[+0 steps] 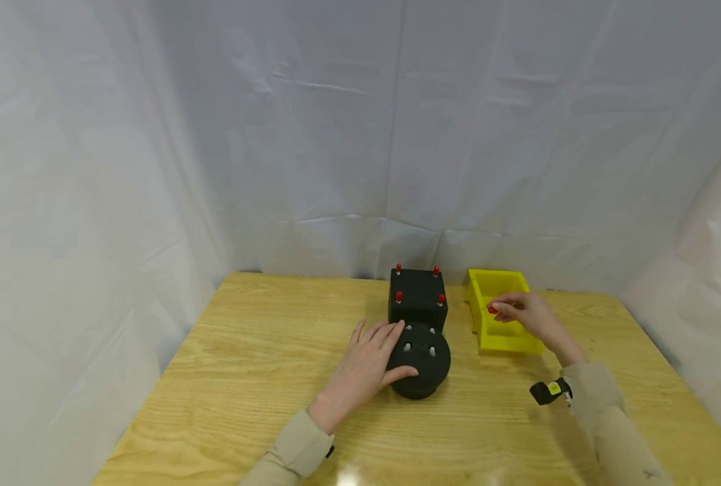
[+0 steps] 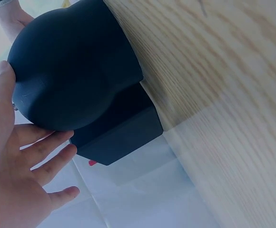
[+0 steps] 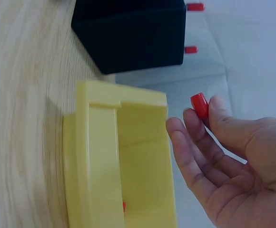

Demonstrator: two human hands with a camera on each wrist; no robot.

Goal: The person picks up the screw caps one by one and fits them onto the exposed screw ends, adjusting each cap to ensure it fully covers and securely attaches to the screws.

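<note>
With her left hand spread flat against the round block to steady it, the right hand pinches a red peg over the yellow tray; best carried upright, I'd say, straight above an empty hole.

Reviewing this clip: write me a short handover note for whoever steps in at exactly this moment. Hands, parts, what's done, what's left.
Left hand: fingers rest on the round black block, steadying it; it grips nothing.
Right hand: pinches a red peg over the yellow tray.
Parts: the square black block stands behind the round one, touching it, with four red pegs in its top. The round block shows holes with pale inserts, no red pegs. At least one more red peg lies in the tray.
Done: the square block looks fully pegged.
Left: probably seating red pegs in the round block, starting with the one held.
</note>
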